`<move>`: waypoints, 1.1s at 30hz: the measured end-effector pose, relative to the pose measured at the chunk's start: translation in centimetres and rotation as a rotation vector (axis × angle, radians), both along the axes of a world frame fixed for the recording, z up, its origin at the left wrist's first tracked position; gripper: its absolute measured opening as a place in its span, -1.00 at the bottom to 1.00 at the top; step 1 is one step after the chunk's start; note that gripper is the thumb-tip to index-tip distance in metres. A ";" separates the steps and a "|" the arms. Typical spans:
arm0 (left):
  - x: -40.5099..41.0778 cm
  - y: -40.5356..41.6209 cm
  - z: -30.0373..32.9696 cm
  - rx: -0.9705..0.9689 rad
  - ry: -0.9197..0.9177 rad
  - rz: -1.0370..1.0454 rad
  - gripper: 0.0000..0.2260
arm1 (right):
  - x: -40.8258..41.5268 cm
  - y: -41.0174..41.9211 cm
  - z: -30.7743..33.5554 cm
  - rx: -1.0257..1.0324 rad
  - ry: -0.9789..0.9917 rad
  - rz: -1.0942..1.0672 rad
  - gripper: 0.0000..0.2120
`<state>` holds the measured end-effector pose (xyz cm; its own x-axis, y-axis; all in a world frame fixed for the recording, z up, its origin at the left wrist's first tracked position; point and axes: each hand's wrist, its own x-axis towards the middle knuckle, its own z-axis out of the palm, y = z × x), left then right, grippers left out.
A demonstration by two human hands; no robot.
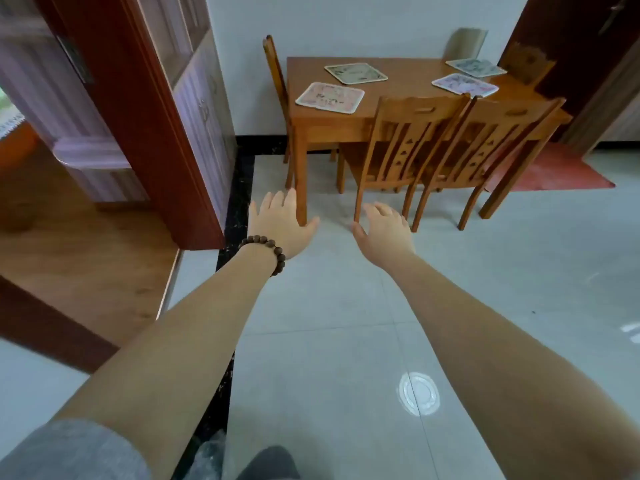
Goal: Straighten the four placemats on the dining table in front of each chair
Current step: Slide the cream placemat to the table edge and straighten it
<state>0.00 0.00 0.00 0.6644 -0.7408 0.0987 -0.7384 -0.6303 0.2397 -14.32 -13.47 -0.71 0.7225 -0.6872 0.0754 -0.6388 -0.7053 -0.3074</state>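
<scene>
A wooden dining table (398, 95) stands against the far wall, some distance ahead of me. Several square placemats lie on it, each turned at an angle: a pink one (330, 97) at the near left, a green one (355, 73) behind it, a purple one (464, 84) at the near right and a blue-grey one (476, 67) at the far right. My left hand (280, 223), with a bead bracelet at the wrist, and my right hand (384, 230) are stretched forward over the floor, fingers spread, holding nothing, well short of the table.
Two wooden chairs (408, 147) (491, 143) stand at the table's near side, one chair (277, 84) at its left end and another (526, 64) at the far right. A red door frame (152, 126) and cabinet are on my left. A red mat (554, 171) lies by the right doorway.
</scene>
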 end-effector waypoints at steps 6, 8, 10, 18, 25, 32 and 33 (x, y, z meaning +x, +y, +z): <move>1.9 -0.6 -2.1 0.033 -0.012 0.046 -0.34 | 3.4 -1.7 -1.7 -0.011 0.019 0.062 -0.47; 3.6 -1.3 -2.8 0.049 -0.022 0.067 -0.35 | 5.2 -2.7 -2.1 -0.015 0.023 0.080 -0.47; 5.7 -2.1 -3.5 0.064 -0.007 0.084 -0.35 | 7.4 -3.8 -2.7 -0.013 0.036 0.095 -0.48; 18.4 -7.8 -6.0 0.075 0.043 0.111 -0.34 | 20.9 -9.4 -4.6 0.032 0.056 0.095 -0.48; 33.4 -14.3 -5.3 0.114 0.056 0.084 -0.33 | 35.1 -16.1 -4.0 0.049 0.056 0.022 -0.50; 43.7 -20.5 -4.9 0.117 0.067 0.038 -0.31 | 44.8 -21.9 -3.4 0.071 0.010 -0.020 -0.51; 45.0 -21.4 -5.0 0.115 0.066 0.035 -0.31 | 46.2 -22.9 -3.4 0.071 0.009 -0.024 -0.51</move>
<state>45.04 -21.40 -4.98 0.6925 -0.7208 -0.0301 -0.7004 -0.6817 0.2115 31.88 -36.33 -4.11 0.7064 -0.7075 0.0196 -0.6580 -0.6667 -0.3500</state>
